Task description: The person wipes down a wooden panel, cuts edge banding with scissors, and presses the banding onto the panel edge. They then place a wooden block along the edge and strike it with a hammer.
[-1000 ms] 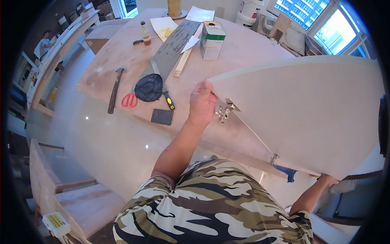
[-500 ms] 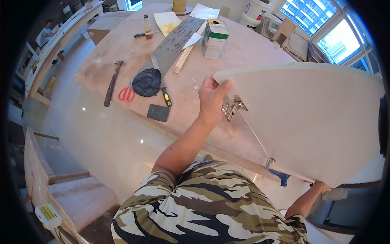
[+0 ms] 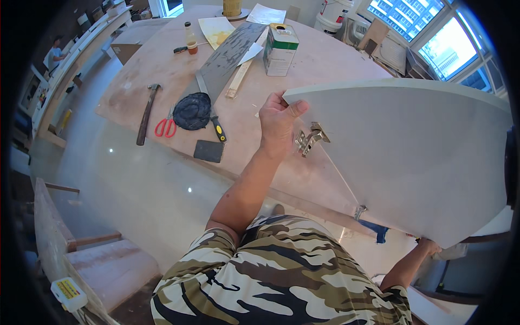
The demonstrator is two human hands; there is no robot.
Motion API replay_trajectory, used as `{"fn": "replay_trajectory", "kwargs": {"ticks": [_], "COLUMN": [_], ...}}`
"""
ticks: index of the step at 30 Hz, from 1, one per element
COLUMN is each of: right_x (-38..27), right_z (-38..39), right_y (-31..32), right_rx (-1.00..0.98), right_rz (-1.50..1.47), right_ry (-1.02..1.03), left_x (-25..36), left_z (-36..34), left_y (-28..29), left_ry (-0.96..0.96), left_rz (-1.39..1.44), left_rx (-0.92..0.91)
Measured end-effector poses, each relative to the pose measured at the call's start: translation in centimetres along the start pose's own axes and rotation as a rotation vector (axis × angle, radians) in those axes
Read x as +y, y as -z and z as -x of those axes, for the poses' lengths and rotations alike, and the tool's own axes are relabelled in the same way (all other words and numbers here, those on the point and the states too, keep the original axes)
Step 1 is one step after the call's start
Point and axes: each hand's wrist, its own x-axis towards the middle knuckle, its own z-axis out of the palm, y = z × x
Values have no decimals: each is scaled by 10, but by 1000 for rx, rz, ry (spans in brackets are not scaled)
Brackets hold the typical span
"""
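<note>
A large pale cabinet door (image 3: 401,151) is held tilted across the right side, with metal hinges on its near-left edge. My left hand (image 3: 279,122) grips the far-left corner, thumb on the face and fingers behind the edge. Just below that thumb sits one open cup hinge (image 3: 311,139); a second hinge (image 3: 360,212) is farther down the same edge. My right hand (image 3: 428,248) is closed on the door's near lower edge, its fingers mostly hidden. Under the door lies a pinkish worktable (image 3: 244,157).
On the table's left are a hammer (image 3: 148,114), red-handled scissors (image 3: 165,127), a black round lump (image 3: 192,111), a putty knife (image 3: 218,129) and a dark square pad (image 3: 209,151). Farther back stand a metal can (image 3: 280,51) and a small bottle (image 3: 190,39). Something blue (image 3: 374,230) hangs below the edge.
The view has shifted slightly, and the door's face looks greyer. Both hands keep the same hold on the door.
</note>
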Motion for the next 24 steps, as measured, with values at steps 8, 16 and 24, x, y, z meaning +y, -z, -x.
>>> {"fn": "replay_trajectory", "kwargs": {"ticks": [8, 16, 24], "right_x": [0, 3, 6], "right_z": [-1, 1, 4], "right_y": [2, 12, 28], "right_rx": [11, 41, 86], "right_rz": [-15, -47, -118], "right_ry": [5, 22, 43], "left_x": [2, 7, 5], "left_z": [4, 4, 6], "left_y": [0, 10, 14], "left_ry": [11, 168, 114], "left_rz": [29, 88, 45], "left_rx": [-29, -150, -151]}}
